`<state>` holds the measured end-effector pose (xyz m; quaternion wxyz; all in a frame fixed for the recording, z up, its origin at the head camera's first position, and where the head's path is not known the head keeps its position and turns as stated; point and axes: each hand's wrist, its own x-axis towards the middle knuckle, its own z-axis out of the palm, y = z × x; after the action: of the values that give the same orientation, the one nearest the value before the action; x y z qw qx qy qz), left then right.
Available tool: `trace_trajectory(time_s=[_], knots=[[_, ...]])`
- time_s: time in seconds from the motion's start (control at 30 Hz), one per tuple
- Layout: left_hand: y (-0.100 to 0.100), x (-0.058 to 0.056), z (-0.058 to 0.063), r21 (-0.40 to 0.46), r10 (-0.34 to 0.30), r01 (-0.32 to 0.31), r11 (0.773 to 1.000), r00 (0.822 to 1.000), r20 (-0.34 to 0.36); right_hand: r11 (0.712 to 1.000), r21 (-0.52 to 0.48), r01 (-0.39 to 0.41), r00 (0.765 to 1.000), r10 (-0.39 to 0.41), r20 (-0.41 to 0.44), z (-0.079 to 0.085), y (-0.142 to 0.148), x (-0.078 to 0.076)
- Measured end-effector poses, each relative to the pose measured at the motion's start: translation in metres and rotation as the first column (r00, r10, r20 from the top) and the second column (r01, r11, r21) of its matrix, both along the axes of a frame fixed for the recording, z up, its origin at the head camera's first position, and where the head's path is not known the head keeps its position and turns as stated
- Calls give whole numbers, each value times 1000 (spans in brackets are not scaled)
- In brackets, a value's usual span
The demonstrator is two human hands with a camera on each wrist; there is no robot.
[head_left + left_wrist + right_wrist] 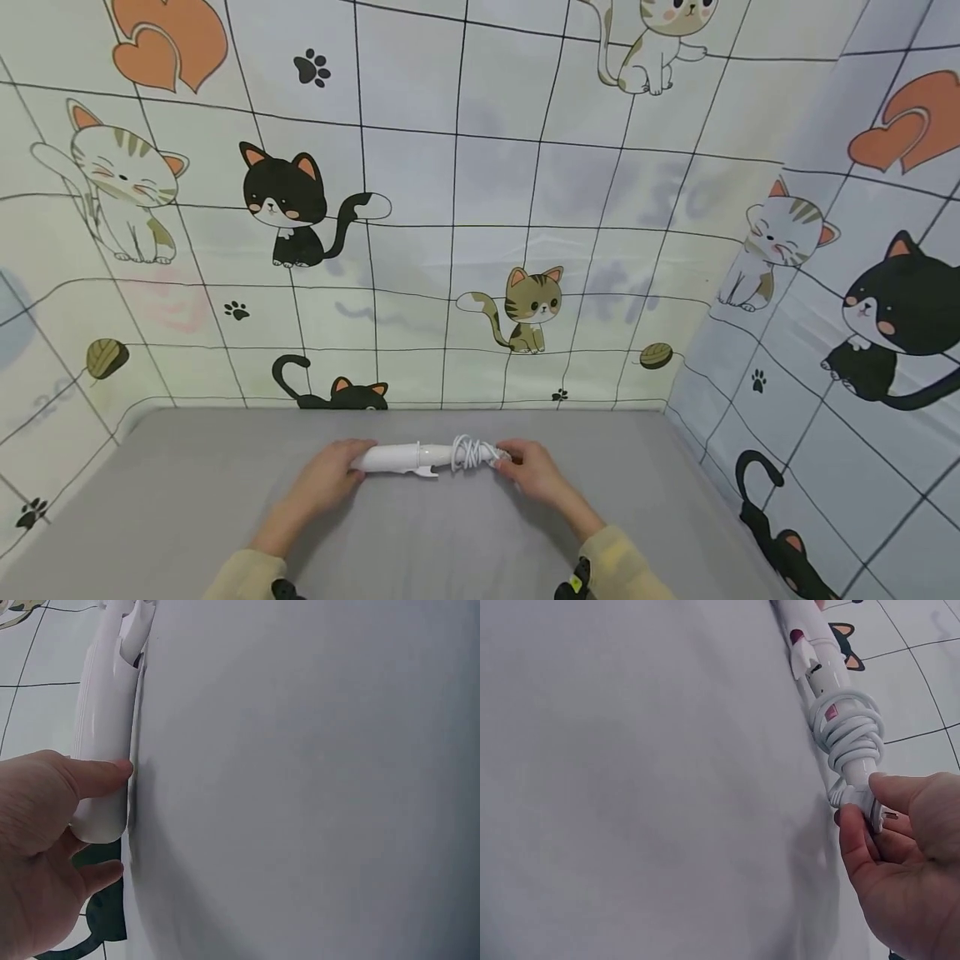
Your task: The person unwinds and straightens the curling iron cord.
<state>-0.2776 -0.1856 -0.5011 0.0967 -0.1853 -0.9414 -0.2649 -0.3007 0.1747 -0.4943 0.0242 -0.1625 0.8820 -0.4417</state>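
Observation:
A white curling iron point(393, 458) lies crosswise on the grey surface, its thick end to the left. My left hand point(327, 482) grips that thick end; in the left wrist view the thumb lies across the white casing point(105, 727). White cord point(470, 452) is wound in several loops around the slimmer handle. At the handle's right end, my right hand point(538, 479) pinches the plug point(861, 801) between thumb and fingers, with a metal prong showing. A small lever point(804, 658) sticks out from the iron's side near its middle.
Grey cloth point(450, 533) covers the flat surface under the iron. Behind it and at the right stand fabric walls point(495, 183) printed with a grid, cats, hearts and paw prints. Pale yellow sleeves point(622, 567) reach in from the front edge.

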Motion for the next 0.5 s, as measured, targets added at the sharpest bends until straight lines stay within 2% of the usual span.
trace_trajectory(time_s=[0.23, 0.33, 0.5], knots=[[0, 1, 7, 35, -29, 29, 999, 1000, -8, 999, -53, 7, 1000, -8, -18, 6, 5, 8], [2, 4, 12, 60, -50, 49, 997, 999, 3, 997, -82, 13, 1000, -13, 1, 9, 10, 12], [3, 12, 23, 200, -84, 73, 977, 995, 48, 992, -119, 33, 998, -27, 52, 17, 18, 18]])
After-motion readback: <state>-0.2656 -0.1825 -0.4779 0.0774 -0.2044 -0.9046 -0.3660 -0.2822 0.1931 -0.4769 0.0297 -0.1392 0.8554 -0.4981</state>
